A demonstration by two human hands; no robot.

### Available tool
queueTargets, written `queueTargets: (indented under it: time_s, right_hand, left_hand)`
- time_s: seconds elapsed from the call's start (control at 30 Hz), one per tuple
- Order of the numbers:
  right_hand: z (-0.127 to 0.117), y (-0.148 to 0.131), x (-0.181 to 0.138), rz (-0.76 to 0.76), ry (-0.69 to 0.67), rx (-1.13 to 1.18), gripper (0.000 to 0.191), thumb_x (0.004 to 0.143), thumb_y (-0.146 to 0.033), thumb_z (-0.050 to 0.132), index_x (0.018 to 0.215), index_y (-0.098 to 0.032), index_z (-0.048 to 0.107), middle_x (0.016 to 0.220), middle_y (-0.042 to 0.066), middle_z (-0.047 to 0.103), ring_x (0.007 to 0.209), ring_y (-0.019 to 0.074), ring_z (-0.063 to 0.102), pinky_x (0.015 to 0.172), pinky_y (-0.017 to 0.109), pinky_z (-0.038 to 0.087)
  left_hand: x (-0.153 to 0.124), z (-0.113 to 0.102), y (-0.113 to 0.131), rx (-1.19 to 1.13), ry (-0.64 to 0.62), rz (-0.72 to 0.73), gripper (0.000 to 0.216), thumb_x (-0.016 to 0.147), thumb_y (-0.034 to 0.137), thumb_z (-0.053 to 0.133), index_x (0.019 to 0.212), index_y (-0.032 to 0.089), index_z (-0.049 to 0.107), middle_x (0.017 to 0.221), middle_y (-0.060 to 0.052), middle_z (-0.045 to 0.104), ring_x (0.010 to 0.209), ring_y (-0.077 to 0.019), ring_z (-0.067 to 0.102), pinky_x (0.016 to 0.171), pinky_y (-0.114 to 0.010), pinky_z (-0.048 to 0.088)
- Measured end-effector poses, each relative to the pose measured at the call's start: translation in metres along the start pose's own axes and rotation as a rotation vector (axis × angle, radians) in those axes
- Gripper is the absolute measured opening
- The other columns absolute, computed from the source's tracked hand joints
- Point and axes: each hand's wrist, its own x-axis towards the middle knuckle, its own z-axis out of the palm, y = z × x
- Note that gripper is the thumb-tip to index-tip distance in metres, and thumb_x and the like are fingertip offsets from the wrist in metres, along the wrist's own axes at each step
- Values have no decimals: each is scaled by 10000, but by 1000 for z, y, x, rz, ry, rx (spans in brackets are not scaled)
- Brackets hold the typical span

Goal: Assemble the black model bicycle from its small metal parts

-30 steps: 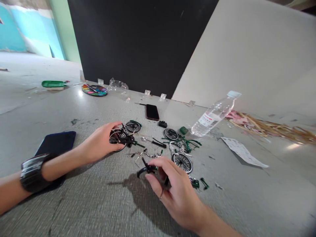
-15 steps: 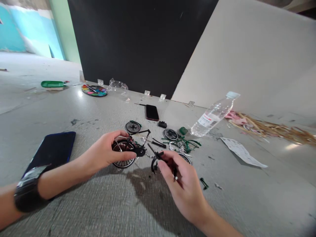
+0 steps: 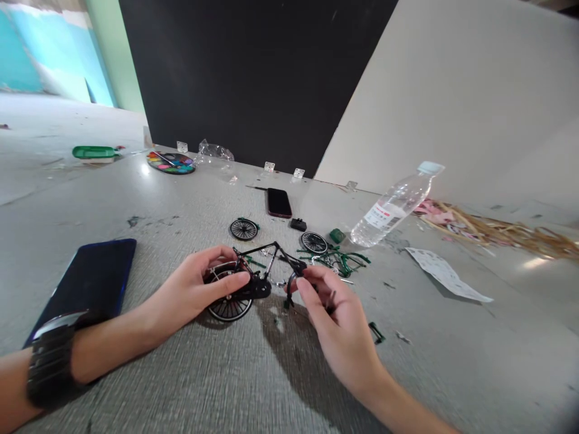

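My left hand [image 3: 211, 278] is closed on the rear of a black model bicycle frame [image 3: 260, 286], thumb pressed over the chain cover, with a spoked wheel at its back. In my right hand [image 3: 335, 304] is a black bicycle fork [image 3: 293, 289] with a curved mudguard, pinched between thumb and fingers. The fork's upper part meets or overlaps the front end of the frame; whether they are joined I cannot tell. Behind the hands lie a loose wheel [image 3: 244, 229], a second wheel [image 3: 313, 243] and a green bicycle frame [image 3: 346, 261].
A clear plastic bottle [image 3: 392, 208] leans at the right, near a printed paper sheet [image 3: 446, 274]. A large dark phone [image 3: 85, 283] lies beside my left forearm. Farther back are a smaller phone [image 3: 279, 203], a black block [image 3: 298, 224] and a paint palette [image 3: 172, 163].
My right hand has brought the fork up against the front of the black frame, where there was a gap before. My left hand has shifted the frame slightly right.
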Motion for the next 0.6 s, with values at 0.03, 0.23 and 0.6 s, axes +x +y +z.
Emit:
queueTargets:
  time_s: [0.03, 0.23, 0.6]
  right_hand:
    - [0, 0, 0, 2, -2, 4, 223, 956, -439, 565, 1051, -239, 596, 899, 16, 698, 769, 136, 631, 678, 248, 495]
    - [0, 1, 0, 20, -20, 28, 228, 955, -452, 561, 1040, -242, 589, 883, 11, 705, 748, 130, 626, 667, 245, 490]
    - [1, 1, 0, 11, -14, 35, 220, 953, -445, 563, 1040, -245, 594, 879, 6, 694, 738, 119, 618, 649, 226, 491]
  left_hand:
    - [0, 0, 0, 12, 14, 12, 285, 842, 486, 683, 948, 222, 659, 901, -18, 711, 848, -204, 646, 758, -307, 498]
    - [2, 3, 0, 5, 61, -1, 304, 867, 503, 636, 920, 204, 640, 871, -32, 689, 806, -199, 619, 709, -305, 500]
    - [-1, 1, 1, 21, 37, 24, 272, 887, 469, 622, 899, 198, 625, 832, -13, 658, 777, -170, 589, 683, -272, 480]
